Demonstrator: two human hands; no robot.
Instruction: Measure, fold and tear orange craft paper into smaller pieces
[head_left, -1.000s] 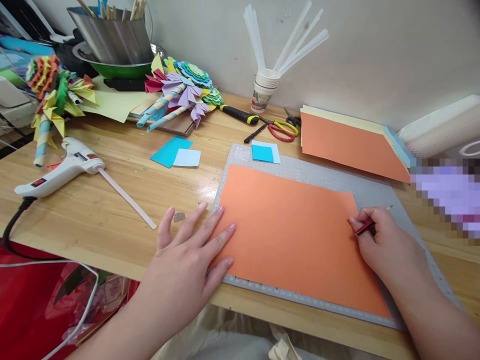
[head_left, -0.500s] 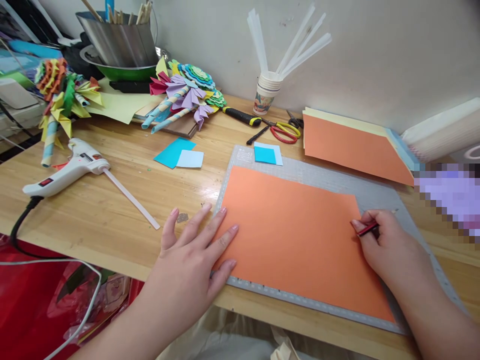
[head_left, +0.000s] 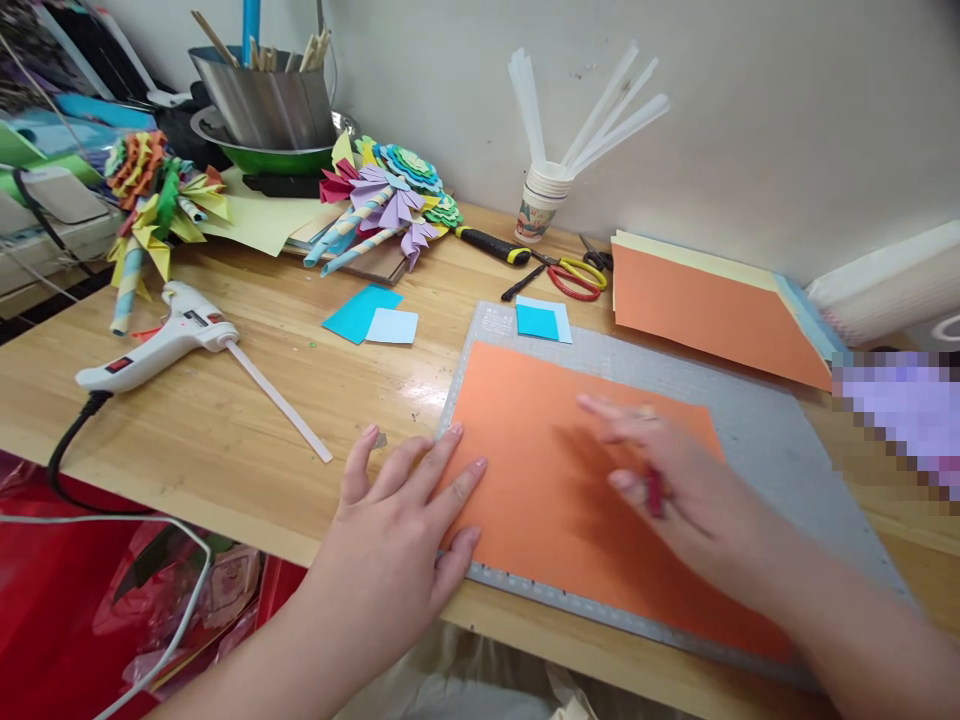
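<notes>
A sheet of orange paper (head_left: 525,430) lies flat on a grey cutting mat (head_left: 795,470). My left hand (head_left: 409,525) rests at the sheet's left edge, fingers spread and thumb on the paper, holding nothing. Over the right half of the sheet hovers my right hand (head_left: 682,490), blurred by motion, casting a shadow on the paper. A slim dark red pen (head_left: 655,492) is tucked in that hand, its tip not clearly visible; the index and middle fingers point forward to the left.
A white glue gun (head_left: 161,345) lies at left. Blue paper squares (head_left: 364,315), scissors (head_left: 577,278) and a utility knife (head_left: 493,245) lie farther back. Paper cups (head_left: 538,200) hold white sticks. More coloured sheets (head_left: 712,305) stand at back right; paper flowers (head_left: 390,190) lie at back left.
My right hand has lifted off the sheet's right edge and moved left over the paper, still with the pen. My left hand stays at the left edge. The view has shifted slightly.
</notes>
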